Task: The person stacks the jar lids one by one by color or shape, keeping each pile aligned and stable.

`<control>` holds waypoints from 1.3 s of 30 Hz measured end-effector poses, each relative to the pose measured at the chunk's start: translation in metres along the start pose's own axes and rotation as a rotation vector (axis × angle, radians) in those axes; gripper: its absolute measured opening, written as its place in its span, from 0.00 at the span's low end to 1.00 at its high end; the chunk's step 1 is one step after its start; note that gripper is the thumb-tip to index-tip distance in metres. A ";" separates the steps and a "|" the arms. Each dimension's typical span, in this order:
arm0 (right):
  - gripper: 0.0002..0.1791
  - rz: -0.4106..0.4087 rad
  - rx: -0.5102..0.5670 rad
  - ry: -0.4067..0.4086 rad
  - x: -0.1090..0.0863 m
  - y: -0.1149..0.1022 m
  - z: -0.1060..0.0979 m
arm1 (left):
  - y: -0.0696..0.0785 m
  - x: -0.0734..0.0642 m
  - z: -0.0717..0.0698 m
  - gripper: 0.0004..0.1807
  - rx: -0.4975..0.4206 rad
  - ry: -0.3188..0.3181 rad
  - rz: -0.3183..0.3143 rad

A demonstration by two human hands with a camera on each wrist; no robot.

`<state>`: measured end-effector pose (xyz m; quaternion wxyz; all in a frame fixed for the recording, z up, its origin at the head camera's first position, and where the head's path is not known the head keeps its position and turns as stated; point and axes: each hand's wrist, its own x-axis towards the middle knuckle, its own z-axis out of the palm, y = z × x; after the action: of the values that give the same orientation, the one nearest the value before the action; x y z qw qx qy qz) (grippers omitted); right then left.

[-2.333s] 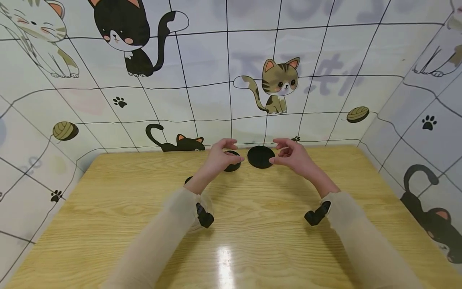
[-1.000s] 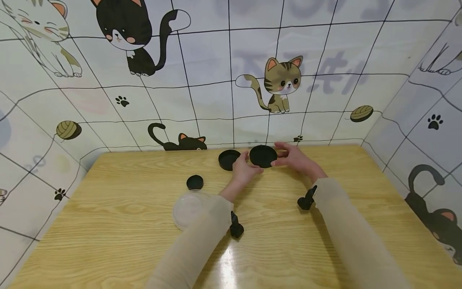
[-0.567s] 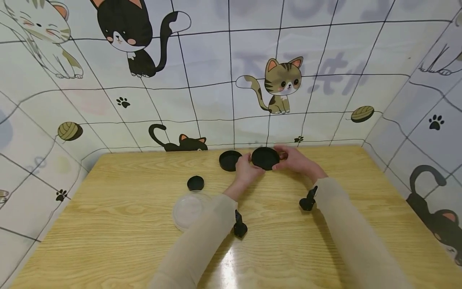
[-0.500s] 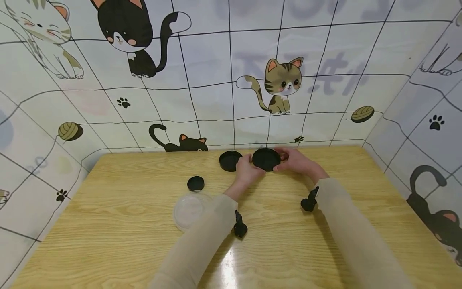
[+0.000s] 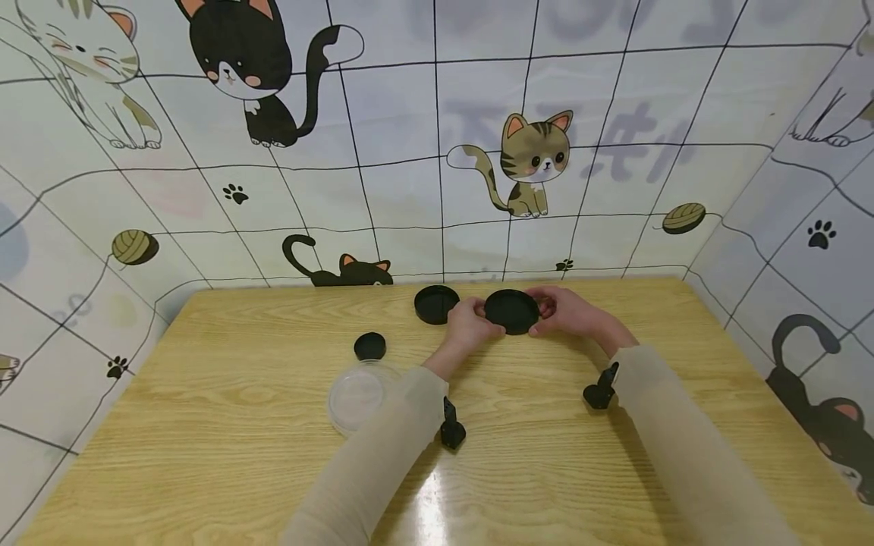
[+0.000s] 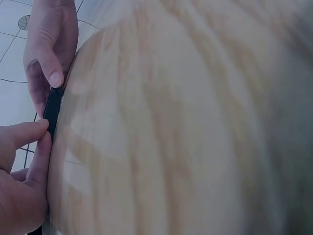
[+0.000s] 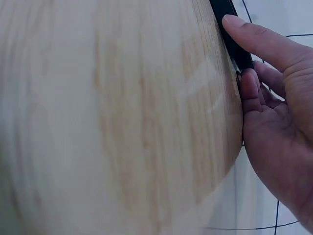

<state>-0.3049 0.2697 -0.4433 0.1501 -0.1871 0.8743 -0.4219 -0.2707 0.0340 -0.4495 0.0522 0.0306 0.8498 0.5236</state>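
A large, round, shallow black lid (image 5: 511,312) with a raised rim is near the table's back edge, hollow side up. My left hand (image 5: 471,329) holds its left edge, thumb in front and fingers behind. On the opposite edge my right hand (image 5: 570,312) grips the rim between thumb and fingers. In the left wrist view the lid (image 6: 53,105) appears edge-on, low over the wood, between both hands. The right wrist view shows my right thumb on the near side of the lid (image 7: 234,46), with fingers curled at its end.
Left of my left hand lies a medium black lid (image 5: 437,305). Farther left and nearer are a small black lid (image 5: 370,346) and a clear round lid (image 5: 356,398), partly behind my left sleeve. Cat-printed cloth (image 5: 403,189) stands along the wooden table's (image 5: 239,425) back and sides.
My left hand has come across from beside the medium lid to the large lid's left edge. Both hands have shifted the large lid slightly right and toward me.
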 end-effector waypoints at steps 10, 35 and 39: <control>0.44 0.026 0.065 -0.003 -0.003 -0.002 -0.001 | -0.004 0.003 0.000 0.36 -0.049 -0.023 0.000; 0.45 0.014 0.086 0.119 -0.034 -0.023 0.013 | 0.009 -0.020 -0.028 0.37 0.056 -0.084 0.088; 0.44 -0.008 0.098 0.147 -0.044 -0.035 0.019 | 0.010 -0.035 -0.040 0.38 0.024 -0.093 0.119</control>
<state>-0.2509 0.2569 -0.4222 0.0927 -0.1517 0.8605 -0.4774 -0.2405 -0.0008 -0.4204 0.0600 0.1062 0.8492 0.5137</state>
